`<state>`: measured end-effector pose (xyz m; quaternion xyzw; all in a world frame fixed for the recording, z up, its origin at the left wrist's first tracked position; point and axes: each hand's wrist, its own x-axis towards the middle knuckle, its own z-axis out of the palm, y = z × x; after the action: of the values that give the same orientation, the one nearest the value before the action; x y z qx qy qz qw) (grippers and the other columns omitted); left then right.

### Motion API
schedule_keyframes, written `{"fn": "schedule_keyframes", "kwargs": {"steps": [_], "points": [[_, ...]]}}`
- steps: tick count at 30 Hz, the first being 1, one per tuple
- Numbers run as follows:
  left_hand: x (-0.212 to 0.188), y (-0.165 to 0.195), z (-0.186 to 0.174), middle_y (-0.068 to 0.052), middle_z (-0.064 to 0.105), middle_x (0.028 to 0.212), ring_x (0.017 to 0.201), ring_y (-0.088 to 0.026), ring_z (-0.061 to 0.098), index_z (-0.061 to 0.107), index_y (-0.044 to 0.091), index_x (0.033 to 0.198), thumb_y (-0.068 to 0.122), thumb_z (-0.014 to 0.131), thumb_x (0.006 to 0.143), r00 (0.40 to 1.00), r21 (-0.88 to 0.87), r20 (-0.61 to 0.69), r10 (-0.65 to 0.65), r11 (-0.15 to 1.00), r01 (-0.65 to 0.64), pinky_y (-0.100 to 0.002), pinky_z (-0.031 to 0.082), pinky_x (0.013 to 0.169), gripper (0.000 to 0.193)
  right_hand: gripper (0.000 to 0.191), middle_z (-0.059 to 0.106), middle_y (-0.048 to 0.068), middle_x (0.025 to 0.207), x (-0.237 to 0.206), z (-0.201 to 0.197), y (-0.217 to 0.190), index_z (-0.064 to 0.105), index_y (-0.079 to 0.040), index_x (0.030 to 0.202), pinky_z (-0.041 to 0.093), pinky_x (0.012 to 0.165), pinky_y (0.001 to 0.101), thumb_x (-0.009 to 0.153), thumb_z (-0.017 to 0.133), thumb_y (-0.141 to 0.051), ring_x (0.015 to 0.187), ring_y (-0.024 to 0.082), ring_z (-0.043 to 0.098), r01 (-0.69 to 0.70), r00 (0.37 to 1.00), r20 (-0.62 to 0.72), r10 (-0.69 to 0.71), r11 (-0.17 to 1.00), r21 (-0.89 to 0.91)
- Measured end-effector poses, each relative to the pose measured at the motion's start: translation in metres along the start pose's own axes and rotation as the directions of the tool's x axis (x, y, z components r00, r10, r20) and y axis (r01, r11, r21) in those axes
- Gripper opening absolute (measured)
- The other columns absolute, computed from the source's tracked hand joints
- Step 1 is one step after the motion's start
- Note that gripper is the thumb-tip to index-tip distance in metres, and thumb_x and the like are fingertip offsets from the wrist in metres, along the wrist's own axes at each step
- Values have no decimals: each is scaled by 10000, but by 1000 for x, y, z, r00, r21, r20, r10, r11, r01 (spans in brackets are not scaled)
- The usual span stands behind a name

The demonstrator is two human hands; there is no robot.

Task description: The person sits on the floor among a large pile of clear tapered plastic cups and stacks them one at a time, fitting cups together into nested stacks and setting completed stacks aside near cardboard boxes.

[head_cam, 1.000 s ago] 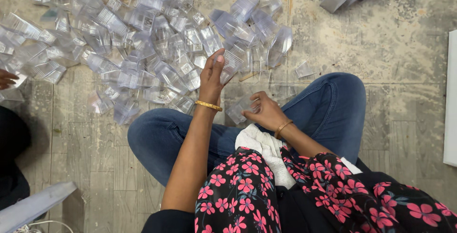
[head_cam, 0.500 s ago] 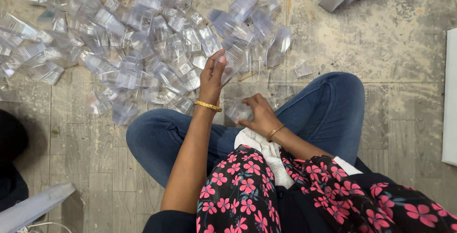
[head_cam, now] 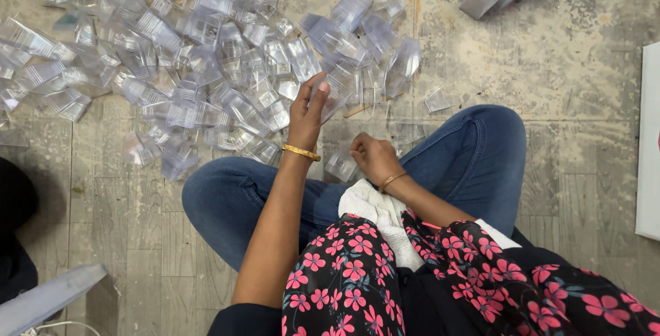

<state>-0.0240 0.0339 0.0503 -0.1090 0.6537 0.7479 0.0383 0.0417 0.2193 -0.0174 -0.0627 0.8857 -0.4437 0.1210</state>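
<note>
The person wears blue jeans (head_cam: 474,161) and a black top printed with pink and red flowers (head_cam: 344,288), its sleeves leaving the forearms bare. A thin gold bangle circles the wrist of the left hand (head_cam: 307,110), another that of the right hand (head_cam: 373,157).

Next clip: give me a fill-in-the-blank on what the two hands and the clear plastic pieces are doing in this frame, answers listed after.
1. The left hand reaches to the pile of ____ plastic packs on the floor.
2. The right hand is closed into a ____ above a small clear pack.
3. Each wrist wears a ____ bangle.
4. A ____ cloth lies in the person's lap, between the knees in blue jeans.

Missing words: clear; fist; gold; white
</note>
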Motion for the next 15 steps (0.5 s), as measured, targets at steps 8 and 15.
{"fn": "schedule_keyframes", "kwargs": {"steps": [8, 15], "points": [[4, -20, 1, -61, 713, 1249, 1175, -183, 624, 716, 115, 1298, 524, 424, 1033, 981, 225, 117, -154, 966, 125, -334, 469, 1000, 568, 96, 734, 27, 1022, 30, -117, 29, 630, -76, 1070, 563, 830, 248, 1006, 699, -97, 936, 95, 672, 157, 968, -250, -11, 805, 573], [-5, -34, 11, -113, 697, 1245, 1157, -200, 601, 643, 79, 1394, 505, 401, 1075, 872, 280, 466, -149, 960, 15, -345, 454, 1037, 584, 228, 687, 44, 1124, 22, -95, -6, 646, -32, 1160, 571, 855, 239, 948, 718, -78, 1005, 93, 659, 202, 979, -72, -189, 920, 337]]}}
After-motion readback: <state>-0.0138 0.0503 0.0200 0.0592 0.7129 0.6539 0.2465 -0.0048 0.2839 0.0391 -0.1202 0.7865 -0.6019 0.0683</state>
